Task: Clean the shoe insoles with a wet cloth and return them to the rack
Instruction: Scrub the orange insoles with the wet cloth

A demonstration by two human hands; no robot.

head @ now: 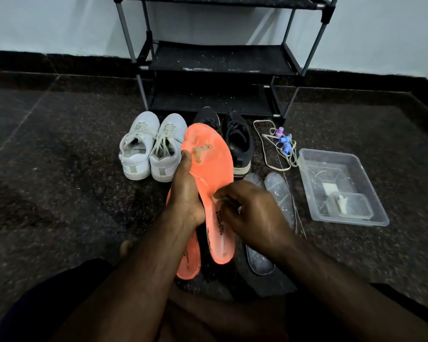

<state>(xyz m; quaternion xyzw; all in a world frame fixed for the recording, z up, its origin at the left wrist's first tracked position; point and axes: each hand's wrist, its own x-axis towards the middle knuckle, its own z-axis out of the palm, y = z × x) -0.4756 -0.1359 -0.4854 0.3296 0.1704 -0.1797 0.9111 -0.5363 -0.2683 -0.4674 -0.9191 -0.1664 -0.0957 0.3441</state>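
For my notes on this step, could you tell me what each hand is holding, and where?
The left hand grips the raised orange insole by its left edge at mid-length. The right hand has its fingers curled on the insole's middle; a cloth cannot be made out.

A dark speckled stone floor (59, 144) is bounded by a dark skirting (47, 61) beneath a pale wall (47, 23), all dimly lit.

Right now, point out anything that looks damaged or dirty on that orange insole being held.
The orange insole held by the left hand has a worn, brownish logo patch near its toe and whitish scuffing along its middle. The right hand pinches its edge.
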